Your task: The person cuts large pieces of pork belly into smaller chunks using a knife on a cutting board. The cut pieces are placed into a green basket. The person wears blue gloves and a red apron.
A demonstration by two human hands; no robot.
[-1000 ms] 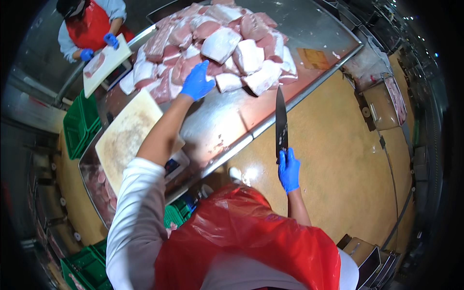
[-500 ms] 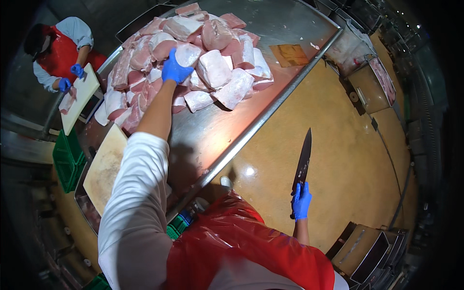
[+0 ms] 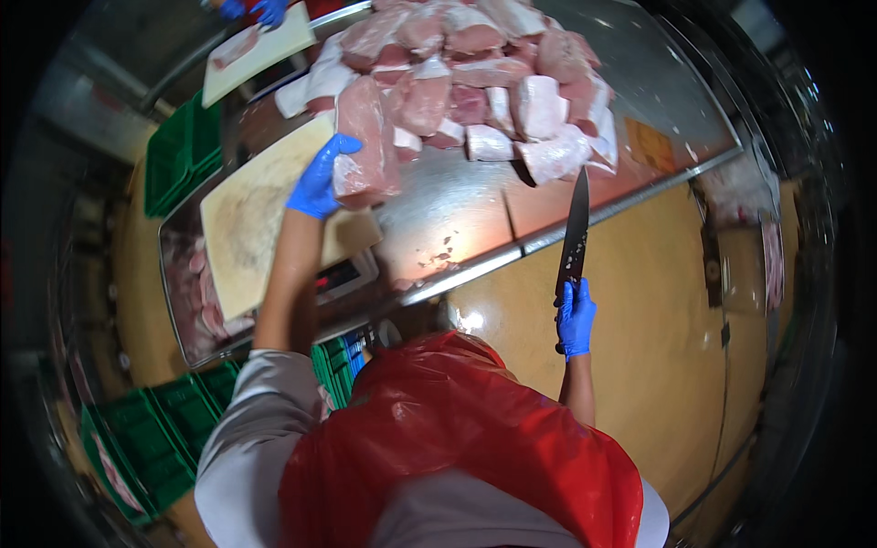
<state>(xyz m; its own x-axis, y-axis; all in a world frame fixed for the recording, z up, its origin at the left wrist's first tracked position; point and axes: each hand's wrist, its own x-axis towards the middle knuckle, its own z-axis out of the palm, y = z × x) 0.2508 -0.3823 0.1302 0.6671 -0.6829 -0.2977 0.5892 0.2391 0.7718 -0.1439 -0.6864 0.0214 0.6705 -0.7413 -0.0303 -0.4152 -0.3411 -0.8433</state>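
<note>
The left hand, in a blue glove, had its grip closed about the near left side of a long pink meat piece, a fingertip pressed on its face. That piece was upright in the view, between the pale, stained cutting board and the heaped meat pile on the metal surface; whether its far end touched the pile, I could not tell. The right hand, also gloved in blue, had its grip wrapped round the handle of a long dark knife, blade pointing away from the body, its tip near the surface's edge. A scale showed partly beneath the board's near side, and green crates stood at lower left. Across the surface, a co-worker's gloved hand was over a white board bearing another cut.
</note>
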